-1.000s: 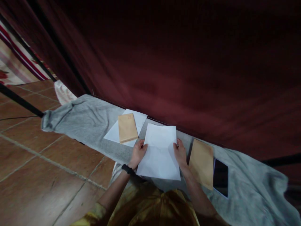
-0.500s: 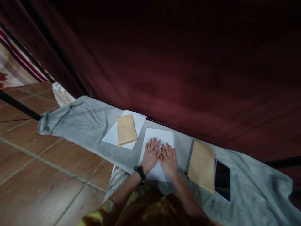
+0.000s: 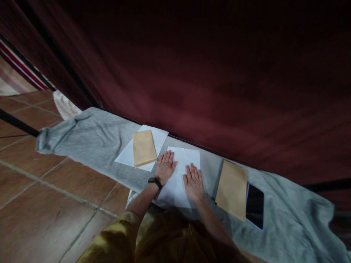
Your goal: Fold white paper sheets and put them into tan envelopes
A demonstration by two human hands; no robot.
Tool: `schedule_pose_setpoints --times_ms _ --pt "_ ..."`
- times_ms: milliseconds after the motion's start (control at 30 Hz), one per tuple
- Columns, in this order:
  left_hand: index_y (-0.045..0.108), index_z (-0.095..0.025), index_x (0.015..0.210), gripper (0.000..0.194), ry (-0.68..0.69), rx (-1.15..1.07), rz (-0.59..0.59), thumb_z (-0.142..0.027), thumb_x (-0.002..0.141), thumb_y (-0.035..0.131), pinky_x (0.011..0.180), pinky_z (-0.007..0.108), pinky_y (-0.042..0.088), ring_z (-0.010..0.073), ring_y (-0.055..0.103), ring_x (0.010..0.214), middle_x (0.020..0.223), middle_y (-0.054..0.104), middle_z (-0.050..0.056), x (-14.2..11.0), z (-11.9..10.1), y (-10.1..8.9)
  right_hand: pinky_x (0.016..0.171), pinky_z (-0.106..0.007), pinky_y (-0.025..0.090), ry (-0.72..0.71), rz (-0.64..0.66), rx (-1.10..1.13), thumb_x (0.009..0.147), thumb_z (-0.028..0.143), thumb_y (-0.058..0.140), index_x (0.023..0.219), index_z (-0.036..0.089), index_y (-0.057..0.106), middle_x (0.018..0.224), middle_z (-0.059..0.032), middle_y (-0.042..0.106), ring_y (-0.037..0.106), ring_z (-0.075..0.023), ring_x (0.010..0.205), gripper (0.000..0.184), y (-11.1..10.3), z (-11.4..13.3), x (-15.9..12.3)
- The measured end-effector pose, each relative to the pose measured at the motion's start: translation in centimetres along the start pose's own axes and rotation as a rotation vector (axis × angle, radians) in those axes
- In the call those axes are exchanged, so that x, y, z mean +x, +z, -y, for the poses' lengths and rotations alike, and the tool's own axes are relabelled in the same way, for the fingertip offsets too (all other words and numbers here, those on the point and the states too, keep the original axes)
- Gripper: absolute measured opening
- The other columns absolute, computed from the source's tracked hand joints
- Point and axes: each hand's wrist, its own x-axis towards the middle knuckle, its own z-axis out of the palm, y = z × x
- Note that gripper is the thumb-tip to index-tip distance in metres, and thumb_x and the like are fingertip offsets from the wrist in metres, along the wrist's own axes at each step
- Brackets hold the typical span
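Left hand (image 3: 164, 170), right hand (image 3: 194, 183) flat on white sheet (image 3: 177, 184); seemingly creased

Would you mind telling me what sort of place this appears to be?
Probably a room in a home, though I can't be certain: a dark red curtain hangs behind a narrow surface draped in grey cloth, and brown floor tiles show on the left.

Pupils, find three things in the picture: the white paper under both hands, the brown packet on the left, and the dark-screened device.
White paper (image 3: 177, 189): head view, on its bare lower middle.
Brown packet (image 3: 144, 148): head view, mid top face.
Dark-screened device (image 3: 255, 206): head view, mid screen.
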Motion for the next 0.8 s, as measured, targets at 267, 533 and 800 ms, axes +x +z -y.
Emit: schedule_pose_setpoints --times_ms 267,533,800 --pt "0.041 -0.01 0.156 0.059 0.055 -0.003 -0.075 -0.037 0.104 0.035 0.125 0.05 0.028 0.0295 0.032 0.153 0.162 0.038 0.015 -4.5 -1.5 -1.1 0.127 -0.047 0.016 0.073 0.119 0.078 0.11 0.036 0.021 0.159 0.016 0.036 0.167 -0.0099 0.028 0.026 -0.0246 0.156 0.055 -1.3 0.5 1.8" --pt "0.042 -0.01 0.155 0.057 0.112 0.001 -0.011 -0.034 0.103 0.037 0.125 0.051 0.028 0.0293 0.035 0.152 0.16 0.041 0.015 -5.8 -2.9 -0.3 0.128 -0.046 0.012 -0.041 0.192 0.07 0.11 0.038 0.023 0.159 0.02 0.037 0.168 -0.005 0.027 0.024 -0.0233 0.156 0.054 -0.8 2.1 8.4" --pt "0.036 -0.011 0.158 0.059 0.101 -0.031 -0.028 -0.036 0.104 0.038 0.126 0.051 0.026 0.0275 0.031 0.153 0.161 0.039 0.015 -5.9 -3.0 -0.7 0.127 -0.046 0.013 0.148 0.095 0.009 0.109 0.037 0.026 0.159 0.012 0.034 0.167 -0.0128 0.028 0.025 -0.0249 0.155 0.057 -0.9 -1.9 10.0"
